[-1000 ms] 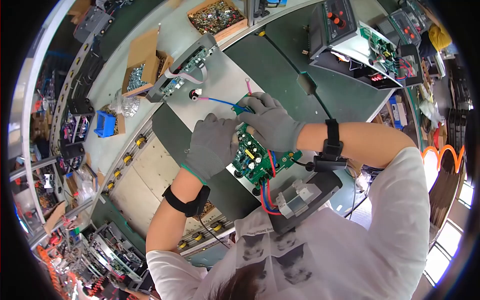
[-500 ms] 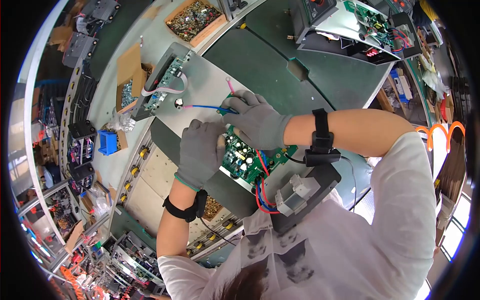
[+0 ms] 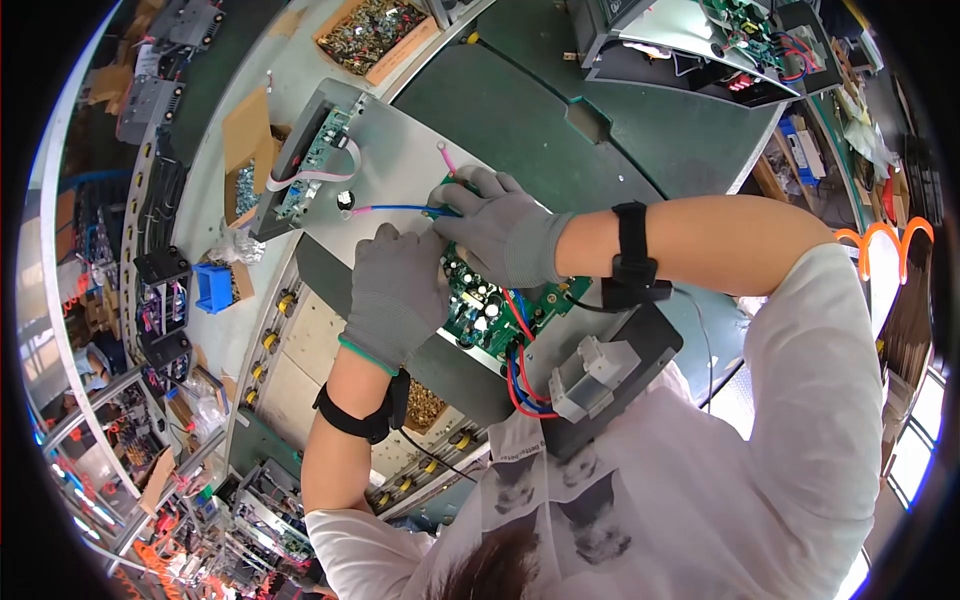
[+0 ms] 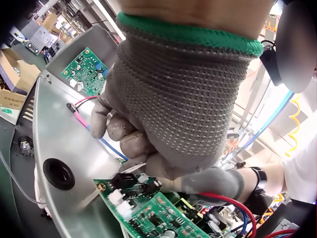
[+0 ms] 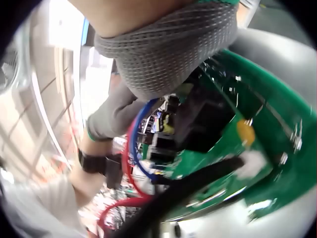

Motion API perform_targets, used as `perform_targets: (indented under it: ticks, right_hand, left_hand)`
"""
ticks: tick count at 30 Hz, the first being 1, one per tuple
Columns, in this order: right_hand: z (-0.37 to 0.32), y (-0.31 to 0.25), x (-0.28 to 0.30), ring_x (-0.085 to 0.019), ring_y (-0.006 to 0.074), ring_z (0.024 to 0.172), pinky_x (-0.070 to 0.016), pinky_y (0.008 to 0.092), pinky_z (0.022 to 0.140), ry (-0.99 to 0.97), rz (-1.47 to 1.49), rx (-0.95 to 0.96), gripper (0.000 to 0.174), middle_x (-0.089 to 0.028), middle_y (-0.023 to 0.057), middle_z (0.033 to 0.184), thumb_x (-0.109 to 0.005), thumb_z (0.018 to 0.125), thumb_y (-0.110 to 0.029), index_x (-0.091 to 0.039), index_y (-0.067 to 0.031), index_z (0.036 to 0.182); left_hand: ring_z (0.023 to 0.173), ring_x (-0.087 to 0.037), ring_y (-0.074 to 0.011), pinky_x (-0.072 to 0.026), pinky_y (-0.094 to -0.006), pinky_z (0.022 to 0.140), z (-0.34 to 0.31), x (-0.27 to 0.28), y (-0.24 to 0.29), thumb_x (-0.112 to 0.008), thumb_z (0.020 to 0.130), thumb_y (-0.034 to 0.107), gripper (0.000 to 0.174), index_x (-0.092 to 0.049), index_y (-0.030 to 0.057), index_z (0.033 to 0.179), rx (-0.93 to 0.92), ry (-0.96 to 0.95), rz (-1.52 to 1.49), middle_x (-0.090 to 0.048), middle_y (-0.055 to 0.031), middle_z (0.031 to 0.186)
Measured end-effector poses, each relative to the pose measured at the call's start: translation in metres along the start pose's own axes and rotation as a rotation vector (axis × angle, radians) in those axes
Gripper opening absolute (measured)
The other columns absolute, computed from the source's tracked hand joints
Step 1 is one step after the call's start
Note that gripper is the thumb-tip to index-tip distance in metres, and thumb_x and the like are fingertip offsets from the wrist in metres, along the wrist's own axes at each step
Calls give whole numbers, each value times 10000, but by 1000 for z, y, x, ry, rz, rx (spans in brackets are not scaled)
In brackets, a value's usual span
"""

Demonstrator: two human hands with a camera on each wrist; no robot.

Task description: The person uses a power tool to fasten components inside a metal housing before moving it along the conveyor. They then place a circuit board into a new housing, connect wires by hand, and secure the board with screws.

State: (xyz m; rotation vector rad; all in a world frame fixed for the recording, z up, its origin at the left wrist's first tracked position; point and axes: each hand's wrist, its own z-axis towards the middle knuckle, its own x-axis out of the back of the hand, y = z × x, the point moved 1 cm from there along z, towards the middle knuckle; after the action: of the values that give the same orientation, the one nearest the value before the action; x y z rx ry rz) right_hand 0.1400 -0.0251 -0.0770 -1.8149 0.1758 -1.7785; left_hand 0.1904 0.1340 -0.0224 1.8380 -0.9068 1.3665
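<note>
Both hands wear grey gloves and work at the far end of a green circuit board (image 3: 478, 312) on a bare metal chassis plate (image 3: 395, 150). The left hand (image 3: 393, 295) has its fingers curled, and in the left wrist view they pinch a thin white strip (image 4: 133, 167) just over the board's corner. Close beside it, the right hand (image 3: 508, 232) bends its fingers over the board's far edge, where a blue wire (image 3: 405, 208) with pink ends passes; I cannot tell what those fingertips hold. Red wires (image 3: 520, 315) run from the board towards a transformer (image 3: 593, 380) near the person's chest.
A grey panel (image 3: 300, 160) with a small board and ribbon cable (image 3: 325, 178) stands at the chassis's far end. Beyond are a cardboard box (image 3: 248, 150), a tray of small parts (image 3: 370, 35) and a blue bin (image 3: 213, 287). An opened device (image 3: 690, 50) stands at the back right.
The head view has shifted, so the bench contents sit further left and higher in it. Both hands stay together at the board's far end, with little change in their grip.
</note>
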Motion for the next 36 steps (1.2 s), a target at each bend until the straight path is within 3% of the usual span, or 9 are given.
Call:
perform_targets:
  ticks: [6,13,15,22,25,27,31,33,36]
  right_hand:
    - [1,-2,-1,-325,355,1256,-362,488,972,-13,-20,-4,351,-419,60,1288,-607,770,-235,-592,-164,1113]
    - [2,0,-4,-320,356,1263,-347,485,989,9,-5,3,347,-426,56,1300,-601,778,-243,-593,-193,1121]
    - [3,-1,-3,-319,354,1266,-342,485,997,-6,-10,-5,341,-430,54,1307,-596,783,-245,-595,-199,1120]
    - [5,-1,0,-324,357,1262,-335,494,1005,-52,-10,-11,337,-428,54,1314,-595,787,-236,-595,-196,1122]
    - [4,0,1,-324,363,1262,-330,497,1009,-71,-7,-7,346,-428,57,1317,-599,787,-237,-594,-197,1131]
    - [4,0,1,-322,368,1262,-327,499,1011,-59,25,-7,354,-427,63,1320,-596,792,-242,-593,-198,1143]
    - [3,0,3,-325,366,1260,-328,494,1009,-87,26,-14,361,-427,64,1323,-593,796,-241,-590,-211,1156]
    - [3,-1,4,-328,359,1258,-330,489,1004,-83,21,-19,343,-434,61,1317,-592,796,-235,-601,-218,1138]
    - [3,1,1,-331,350,1255,-329,484,1003,-45,37,-15,327,-444,57,1306,-594,789,-229,-615,-218,1115]
  left_hand:
    - [917,-535,-242,-417,-405,709,0,2,7,-651,689,220,318,-575,90,969,49,-65,147,-590,-67,869]
    - [915,-534,-239,-417,-406,707,3,0,18,-633,718,199,265,-571,89,951,103,-94,239,-587,-66,865]
    - [955,-530,-261,-436,-403,748,5,1,17,-649,701,212,381,-564,83,1049,129,-188,219,-586,-82,924]
    - [942,-534,-281,-450,-412,747,-2,0,7,-622,736,170,340,-560,69,1055,110,-124,124,-587,-89,943]
    - [849,-567,-319,-468,-400,705,-12,-22,-1,-590,794,105,239,-569,34,1021,100,83,-98,-615,-95,916]
    - [762,-615,-243,-491,-340,645,-16,-32,-1,-590,792,25,202,-593,65,990,198,291,-500,-639,-81,868]
    - [727,-614,-158,-483,-260,643,-21,-31,-2,-598,827,-7,172,-586,23,996,415,201,-818,-657,-80,864]
    - [789,-592,-89,-470,-209,667,-25,-50,-14,-589,858,-13,163,-576,-16,1020,465,239,-1153,-650,-65,902]
    - [827,-588,-78,-468,-202,670,-29,-57,-15,-582,861,-15,177,-572,-38,1036,587,346,-1517,-642,-61,936]
